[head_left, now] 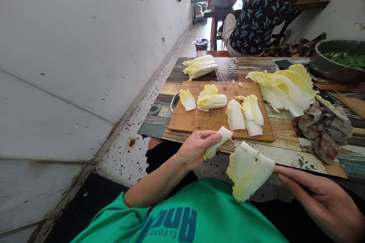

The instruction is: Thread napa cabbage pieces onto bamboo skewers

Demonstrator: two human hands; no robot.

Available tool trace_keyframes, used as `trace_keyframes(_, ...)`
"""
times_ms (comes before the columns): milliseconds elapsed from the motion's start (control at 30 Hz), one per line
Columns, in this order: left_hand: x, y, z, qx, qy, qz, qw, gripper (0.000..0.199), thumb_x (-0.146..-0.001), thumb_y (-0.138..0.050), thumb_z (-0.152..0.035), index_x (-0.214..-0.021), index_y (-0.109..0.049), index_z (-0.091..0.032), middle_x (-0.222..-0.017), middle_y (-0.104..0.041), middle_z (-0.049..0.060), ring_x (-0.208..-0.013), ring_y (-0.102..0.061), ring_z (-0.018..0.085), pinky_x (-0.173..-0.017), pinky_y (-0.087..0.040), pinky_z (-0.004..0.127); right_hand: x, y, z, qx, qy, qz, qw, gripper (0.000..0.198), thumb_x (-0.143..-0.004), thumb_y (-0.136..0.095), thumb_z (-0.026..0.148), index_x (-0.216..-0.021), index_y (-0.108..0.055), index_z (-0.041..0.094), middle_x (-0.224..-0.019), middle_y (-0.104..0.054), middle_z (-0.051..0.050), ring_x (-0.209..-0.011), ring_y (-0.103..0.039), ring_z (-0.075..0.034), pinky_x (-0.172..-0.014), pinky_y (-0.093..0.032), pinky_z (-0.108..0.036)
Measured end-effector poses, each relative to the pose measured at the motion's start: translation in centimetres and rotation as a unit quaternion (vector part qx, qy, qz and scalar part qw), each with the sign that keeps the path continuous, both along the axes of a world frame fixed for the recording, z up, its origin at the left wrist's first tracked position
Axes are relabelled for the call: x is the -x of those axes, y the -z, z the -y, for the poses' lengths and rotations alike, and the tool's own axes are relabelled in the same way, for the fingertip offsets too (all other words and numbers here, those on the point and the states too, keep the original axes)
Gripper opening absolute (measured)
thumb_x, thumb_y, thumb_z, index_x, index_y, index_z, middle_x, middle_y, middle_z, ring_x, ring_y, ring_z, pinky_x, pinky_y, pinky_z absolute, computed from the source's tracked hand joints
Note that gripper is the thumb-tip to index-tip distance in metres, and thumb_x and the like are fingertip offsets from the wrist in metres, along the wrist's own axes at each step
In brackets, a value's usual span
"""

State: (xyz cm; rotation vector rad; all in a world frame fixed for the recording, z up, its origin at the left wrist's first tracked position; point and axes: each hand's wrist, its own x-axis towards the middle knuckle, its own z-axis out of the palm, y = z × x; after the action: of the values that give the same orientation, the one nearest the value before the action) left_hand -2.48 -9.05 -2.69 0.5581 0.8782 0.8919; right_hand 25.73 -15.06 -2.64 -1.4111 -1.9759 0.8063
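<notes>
My left hand (191, 150) pinches a small piece of napa cabbage leaf (223, 136) by its pale stem part, just in front of the board's near edge. The tip of a thin wooden skewer (237, 143) meets that piece; how deep it goes I cannot tell. A wider cabbage leaf (251, 172) hangs from the skewer, its white rib up and its yellow frill down. At the skewer's other end, my right hand (321, 195) is closed on it between thumb and fingers, close against the leaf's right corner.
Several cut cabbage pieces (212, 101) lie on a wooden cutting board (199, 122). Behind it rests a bundle of skewered cabbage (201, 67). To the right are large leaves (288, 89), a crumpled cloth (326, 131), loose skewers (349, 102) and a bowl of greens (325, 64). A person (262, 11) sits beyond.
</notes>
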Motion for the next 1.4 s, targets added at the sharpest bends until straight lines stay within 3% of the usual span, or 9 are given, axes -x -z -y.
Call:
trace_keyframes(267, -0.5, 0.0, 0.2, -0.021, 0.002, -0.025, 0.999, 0.041, -0.055, -0.092, -0.044, -0.079, -0.081, -0.013, -0.065, -0.069, 0.004, -0.059, -0.055, 0.008, -0.057, -0.039, 0.020, -0.4, 0.4, 0.7, 0.045, 0.026, -0.016, 0.999, 0.030, -0.091, -0.060, 0.042, -0.104, -0.082, 0.025, -0.100, -0.080, -0.007, -0.084, -0.077, -0.026, -0.078, -0.062, -0.027)
trace_keyframes(567, -0.7, 0.1, 0.2, -0.042, 0.002, -0.044, 0.998, 0.039, -0.056, -0.091, -0.045, -0.078, -0.082, -0.014, -0.066, -0.071, 0.006, -0.059, -0.055, 0.010, -0.057, -0.040, 0.022, 0.7, -0.5, 0.0, 0.085, 0.020, -0.055, 0.995, 0.035, -0.089, -0.061, 0.050, -0.095, -0.083, 0.024, -0.094, -0.080, -0.007, -0.078, -0.078, -0.025, -0.075, -0.061, -0.027)
trace_keyframes(867, -1.0, 0.1, 0.3, -0.052, 0.025, -0.040, 0.998, 0.035, -0.059, -0.090, -0.046, -0.071, -0.080, -0.015, -0.066, -0.068, 0.004, -0.062, -0.056, 0.010, -0.062, -0.043, 0.023, 2.4, -1.4, -0.8, 0.080, 0.026, -0.069, 0.994, 0.040, -0.085, -0.063, 0.058, -0.087, -0.083, 0.024, -0.085, -0.080, -0.006, -0.072, -0.077, -0.024, -0.071, -0.062, -0.028)
trace_keyframes(1000, -1.2, 0.0, 0.3, -0.099, 0.010, -0.042, 0.994, 0.029, -0.063, -0.088, -0.041, -0.066, -0.078, -0.015, -0.085, -0.069, 0.005, -0.079, -0.060, 0.013, -0.072, -0.045, 0.023, 2.5, -0.9, -0.9, 0.069, 0.038, -0.086, 0.993, 0.038, -0.084, -0.065, 0.058, -0.089, -0.083, 0.025, -0.085, -0.080, -0.005, -0.073, -0.077, -0.024, -0.071, -0.064, -0.030)
trace_keyframes(1067, -1.2, 0.0, 0.3, -0.107, -0.002, -0.047, 0.993, 0.028, -0.063, -0.089, -0.040, -0.067, -0.077, -0.014, -0.091, -0.068, 0.005, -0.084, -0.060, 0.013, -0.075, -0.045, 0.023, 2.3, -0.7, -0.9, 0.054, 0.036, -0.083, 0.994, 0.034, -0.085, -0.065, 0.055, -0.092, -0.082, 0.026, -0.087, -0.081, -0.004, -0.074, -0.077, -0.023, -0.072, -0.064, -0.030)
trace_keyframes(1233, -1.2, 0.2, 0.3, -0.045, 0.005, -0.033, 0.998, 0.036, -0.063, -0.089, -0.044, -0.076, -0.075, -0.014, -0.075, -0.068, 0.002, -0.066, -0.057, 0.009, -0.065, -0.043, 0.022, 2.1, -0.2, -1.4, 0.015, 0.026, -0.054, 0.998, 0.028, -0.090, -0.063, 0.045, -0.096, -0.082, 0.025, -0.091, -0.081, -0.003, -0.077, -0.077, -0.022, -0.073, -0.064, -0.028)
trace_keyframes(1400, -1.0, 0.3, -0.7, -0.066, -0.009, -0.012, 0.998, 0.041, -0.065, -0.087, -0.045, -0.088, -0.074, -0.014, -0.080, -0.071, 0.003, -0.073, -0.062, 0.013, -0.072, -0.047, 0.025, 2.5, -0.3, -2.2, -0.007, 0.032, -0.056, 0.998, 0.028, -0.090, -0.061, 0.042, -0.097, -0.081, 0.023, -0.094, -0.080, -0.006, -0.080, -0.077, -0.024, -0.073, -0.063, -0.029)
